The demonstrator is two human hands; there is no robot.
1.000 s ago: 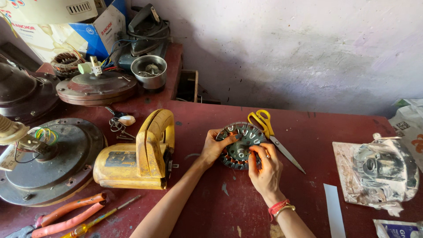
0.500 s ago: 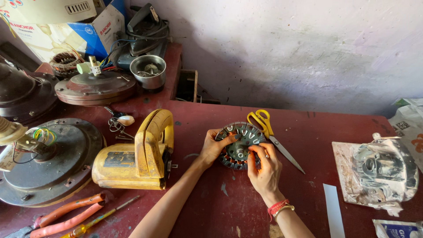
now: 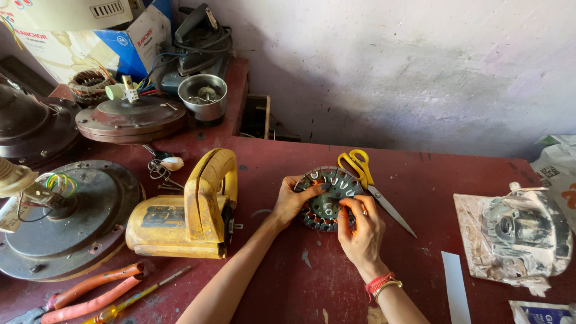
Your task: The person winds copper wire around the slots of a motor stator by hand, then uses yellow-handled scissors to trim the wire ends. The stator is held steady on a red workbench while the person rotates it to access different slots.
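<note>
table dark red | scissors yellow handles | power tool yellow

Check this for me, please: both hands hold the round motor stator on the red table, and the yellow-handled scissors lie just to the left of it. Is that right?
Not quite. In the head view the yellow-handled scissors lie just to the right of the round motor stator, not to its left. The rest stands: the left hand and the right hand both hold it on the red table.

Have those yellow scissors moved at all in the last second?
No. The yellow scissors lie as before, just right of the round motor core, on the red table.
</note>
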